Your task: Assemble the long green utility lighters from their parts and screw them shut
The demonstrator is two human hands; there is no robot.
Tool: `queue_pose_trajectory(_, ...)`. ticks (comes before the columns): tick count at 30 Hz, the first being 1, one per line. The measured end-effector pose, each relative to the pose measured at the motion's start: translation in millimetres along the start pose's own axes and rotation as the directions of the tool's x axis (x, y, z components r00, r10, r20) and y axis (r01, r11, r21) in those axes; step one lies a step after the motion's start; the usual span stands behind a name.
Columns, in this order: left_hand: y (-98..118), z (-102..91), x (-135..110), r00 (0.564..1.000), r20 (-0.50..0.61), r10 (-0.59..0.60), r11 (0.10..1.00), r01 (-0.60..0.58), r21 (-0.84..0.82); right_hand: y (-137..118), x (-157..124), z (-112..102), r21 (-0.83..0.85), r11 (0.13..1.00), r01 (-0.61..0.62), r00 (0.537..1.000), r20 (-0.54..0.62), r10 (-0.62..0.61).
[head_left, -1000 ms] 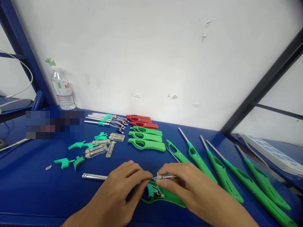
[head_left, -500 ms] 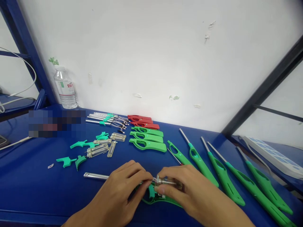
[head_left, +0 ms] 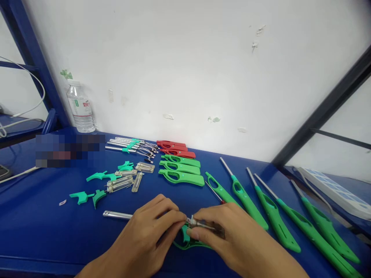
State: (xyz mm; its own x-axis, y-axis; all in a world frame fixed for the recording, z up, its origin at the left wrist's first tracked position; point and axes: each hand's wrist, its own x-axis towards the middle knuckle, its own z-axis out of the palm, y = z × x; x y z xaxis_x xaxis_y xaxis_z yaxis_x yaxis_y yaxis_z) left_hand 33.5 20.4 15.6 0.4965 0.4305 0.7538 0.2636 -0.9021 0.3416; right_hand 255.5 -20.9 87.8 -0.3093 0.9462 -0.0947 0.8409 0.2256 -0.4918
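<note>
My right hand (head_left: pixel 228 231) is closed around a clear lighter fuel tank (head_left: pixel 199 224), its metal-and-white end pointing left. My left hand (head_left: pixel 156 231) pinches at that end; what lies between the fingertips is too small and covered to make out. Below the fingers lies an open green lighter handle half (head_left: pixel 185 246) with a teal trigger (head_left: pixel 185 233) in it, partly hidden by both hands. A silver lighter tube (head_left: pixel 117 215) sticks out to the left from under my left hand.
Loose fuel tanks (head_left: pixel 120 183) and teal triggers (head_left: pixel 82 197) lie at left. Behind them are wired metal tubes (head_left: pixel 124 150), beside green (head_left: pixel 184 177) and red handle halves (head_left: pixel 178 153). Long green lighters (head_left: pixel 275 220) and a screwdriver (head_left: pixel 214 190) lie right. A water bottle (head_left: pixel 81 110) stands by the wall.
The fuel tank in my right hand has tipped and shifted slightly, with the right fingers a little lower over the handle half. My left hand stays almost in place.
</note>
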Motion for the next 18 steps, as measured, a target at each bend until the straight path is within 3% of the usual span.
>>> queue_pose_trajectory(5,-1.1,-0.9,0.5,1.000,-0.015,0.005,1.000,-0.004,0.014,-0.9,0.0,-0.4,0.021,0.999,-0.042,0.999,0.023,0.041)
queue_pose_trajectory(18,-1.6,0.7,-1.4,1.000,0.025,-0.006,1.000,0.007,-0.030,1.8,-0.6,-1.8,0.068,0.998,-0.015,0.998,0.063,0.010)
